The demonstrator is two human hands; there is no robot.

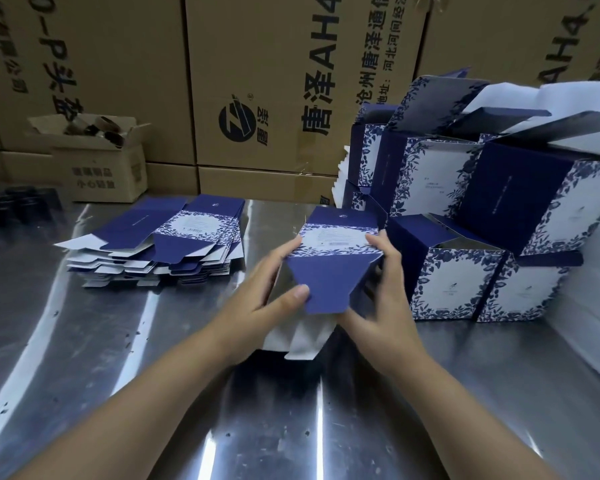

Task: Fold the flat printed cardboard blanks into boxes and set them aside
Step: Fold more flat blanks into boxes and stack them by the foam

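A half-formed blue-and-white floral box is held above the metal table at centre. Its blue bottom flap points toward me and white inner flaps hang below. My left hand grips its left side, thumb pressing on the blue flap. My right hand grips the right side, fingers curled round the edge. A stack of flat printed blanks lies to the left. Several folded boxes with open lids are piled at the right.
Large brown shipping cartons wall off the back of the table. A small open brown carton holding tape rolls sits at the back left. White sheet material lies along the right edge.
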